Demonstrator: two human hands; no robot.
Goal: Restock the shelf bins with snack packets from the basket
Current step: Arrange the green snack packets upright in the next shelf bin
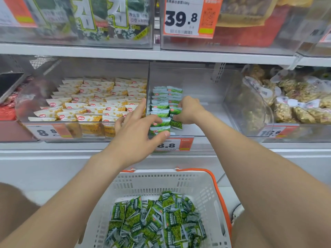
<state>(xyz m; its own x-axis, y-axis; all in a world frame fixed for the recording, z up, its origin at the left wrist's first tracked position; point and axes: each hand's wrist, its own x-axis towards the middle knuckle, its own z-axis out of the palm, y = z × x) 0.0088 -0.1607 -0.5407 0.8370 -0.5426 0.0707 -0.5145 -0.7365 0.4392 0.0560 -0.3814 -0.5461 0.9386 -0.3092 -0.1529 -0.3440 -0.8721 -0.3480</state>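
Observation:
Green snack packets (160, 100) stand in two rows at the left side of a clear shelf bin (206, 97). My left hand (138, 129) is at the front of the left row, thumb and fingers curled round the front packets (160, 125). My right hand (188, 110) reaches into the bin and pinches a green packet (176, 123) at the front of the right row. Below, a white basket (161, 181) with orange handles holds a heap of several loose green packets (157, 219).
The bin to the left is full of yellow-and-white packets (93, 101). The bin on the right holds bags of nuts (295, 102). Price tags (174, 144) hang on the bin fronts. An upper shelf carries more bins with goods (89, 18).

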